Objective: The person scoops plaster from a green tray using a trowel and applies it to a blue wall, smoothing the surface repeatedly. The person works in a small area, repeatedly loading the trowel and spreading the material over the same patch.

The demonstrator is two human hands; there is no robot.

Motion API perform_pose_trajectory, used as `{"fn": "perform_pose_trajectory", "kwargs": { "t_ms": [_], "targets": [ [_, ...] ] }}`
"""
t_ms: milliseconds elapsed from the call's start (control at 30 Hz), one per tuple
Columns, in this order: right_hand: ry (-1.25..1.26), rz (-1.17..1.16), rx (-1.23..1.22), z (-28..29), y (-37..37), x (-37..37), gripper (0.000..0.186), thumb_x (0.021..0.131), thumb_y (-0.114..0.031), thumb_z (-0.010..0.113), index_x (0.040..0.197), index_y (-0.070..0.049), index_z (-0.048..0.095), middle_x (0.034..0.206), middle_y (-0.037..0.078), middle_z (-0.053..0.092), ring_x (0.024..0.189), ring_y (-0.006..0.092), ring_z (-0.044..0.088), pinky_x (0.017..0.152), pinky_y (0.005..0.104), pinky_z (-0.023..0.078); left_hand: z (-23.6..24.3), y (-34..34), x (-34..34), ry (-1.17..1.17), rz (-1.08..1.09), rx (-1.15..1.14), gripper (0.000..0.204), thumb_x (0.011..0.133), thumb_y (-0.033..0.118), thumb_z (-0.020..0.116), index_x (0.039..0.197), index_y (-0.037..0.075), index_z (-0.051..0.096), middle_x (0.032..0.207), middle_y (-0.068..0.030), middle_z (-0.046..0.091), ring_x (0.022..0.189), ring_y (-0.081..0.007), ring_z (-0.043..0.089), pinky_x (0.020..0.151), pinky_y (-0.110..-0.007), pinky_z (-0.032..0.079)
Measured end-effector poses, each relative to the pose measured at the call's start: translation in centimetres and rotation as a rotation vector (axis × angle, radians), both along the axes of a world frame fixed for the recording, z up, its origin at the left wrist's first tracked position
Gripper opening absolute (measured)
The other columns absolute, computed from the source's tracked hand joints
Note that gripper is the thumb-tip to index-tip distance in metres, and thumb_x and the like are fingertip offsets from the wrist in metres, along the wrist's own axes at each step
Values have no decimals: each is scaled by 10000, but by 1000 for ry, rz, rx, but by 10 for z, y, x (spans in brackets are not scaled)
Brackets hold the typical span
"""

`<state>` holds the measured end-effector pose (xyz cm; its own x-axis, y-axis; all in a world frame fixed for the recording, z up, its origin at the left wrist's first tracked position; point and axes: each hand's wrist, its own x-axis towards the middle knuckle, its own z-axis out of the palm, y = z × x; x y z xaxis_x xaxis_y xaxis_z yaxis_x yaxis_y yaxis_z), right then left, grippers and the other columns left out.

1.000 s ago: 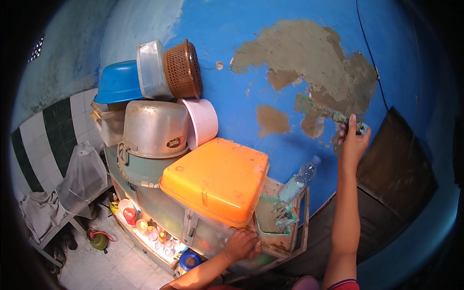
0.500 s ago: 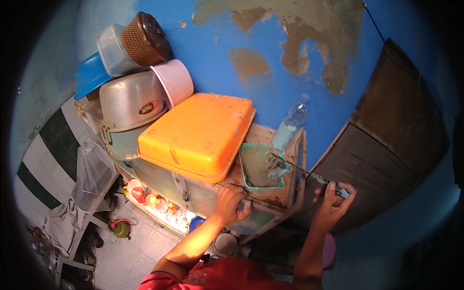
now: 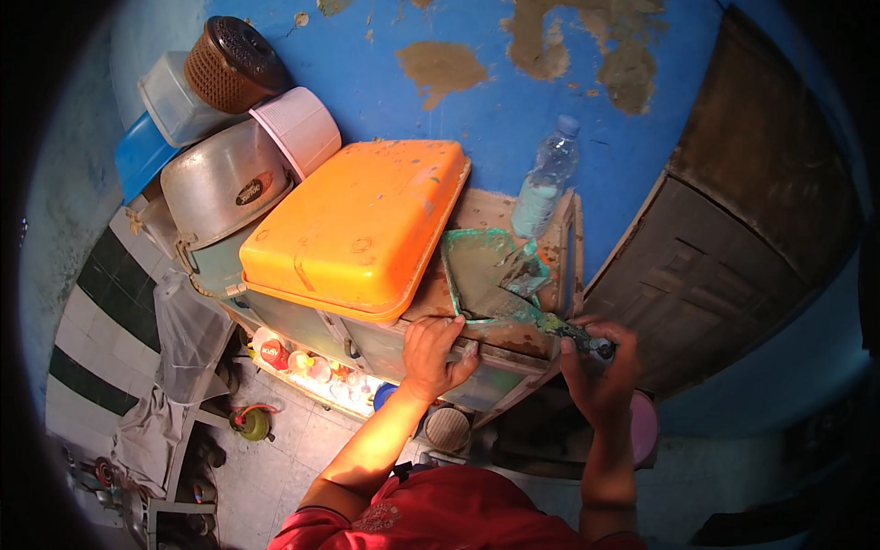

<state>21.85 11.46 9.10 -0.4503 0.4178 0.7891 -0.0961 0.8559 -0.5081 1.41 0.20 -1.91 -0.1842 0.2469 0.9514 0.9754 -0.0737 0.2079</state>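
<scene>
The trowel [image 3: 532,291] lies with its blade down on the mortar board [image 3: 477,275], its paint-smeared handle running back to the right hand [image 3: 596,371], which is closed around the handle's end. The blade is coated in greenish-grey paste and rests near the board's right edge. The left hand [image 3: 435,353] grips the board's near edge, fingers curled over the rim and thumb beneath, at the corner nearest the person. The board is a flat, green-rimmed slab, smeared with the same paste, lying on top of a worn cabinet [image 3: 513,357].

Just behind the board a clear plastic bottle [image 3: 545,188] with a blue cap stands upright, part full of pale liquid, against the blue wall [image 3: 495,110], where patches of paint have flaked off to show brown plaster. Left of the board, touching it or nearly so, sits a large orange cooler [image 3: 357,225]. Further left stand a metal pot [image 3: 225,188], a pink tub [image 3: 298,128], a brown basket [image 3: 229,64], a clear box [image 3: 174,96] and a blue basin [image 3: 137,156], piled together. A dark wooden door [image 3: 733,229] stands to the right. Below the cabinet's front edge, small jars [image 3: 302,362] show on a lit shelf.
</scene>
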Motion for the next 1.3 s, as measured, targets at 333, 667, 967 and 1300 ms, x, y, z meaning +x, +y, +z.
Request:
{"fn": "perform_pose_trajectory", "kwargs": {
  "t_ms": [333, 667, 967, 1300],
  "targets": [
    [-72, -82, 127, -2, 2, -17, 333, 803, -64, 790, 1021, -24, 542, 983, 158, 681, 866, 311, 674, 762, 406, 514, -2, 3, 1, -2, 30, 16, 485, 704, 215, 765, 1152, 56, 668, 1020, -115, 603, 917, -317, 602, 825, -426, 488],
    [-152, -156, 270, 5, 1, -41, 284, 788, -73, 791, 949, -27, 561, 952, 137, 678, 878, 309, 659, 775, 408, 467, -1, 1, 0, -2, 15, 13, 501, 707, 226, 759, 1168, 55, 659, 1011, -125, 600, 910, -320, 603, 825, -435, 491],
    [-477, -188, 232, 25, -1, -49, 222, 814, -102, 746, 950, -29, 586, 910, 145, 666, 876, 350, 618, 777, 433, 448, 2, 2, 1, 0, -4, 28, 485, 727, 211, 747, 1172, 45, 645, 1006, -121, 604, 911, -318, 609, 822, -427, 493],
    [-622, -304, 478, 22, -5, -65, 115, 904, -111, 593, 993, -40, 581, 943, 142, 592, 961, 316, 580, 841, 433, 415, 8, 1, 2, 8, -12, 38, 505, 694, 155, 750, 1174, 51, 631, 998, -117, 597, 895, -323, 609, 796, -421, 484]
  ]
}}
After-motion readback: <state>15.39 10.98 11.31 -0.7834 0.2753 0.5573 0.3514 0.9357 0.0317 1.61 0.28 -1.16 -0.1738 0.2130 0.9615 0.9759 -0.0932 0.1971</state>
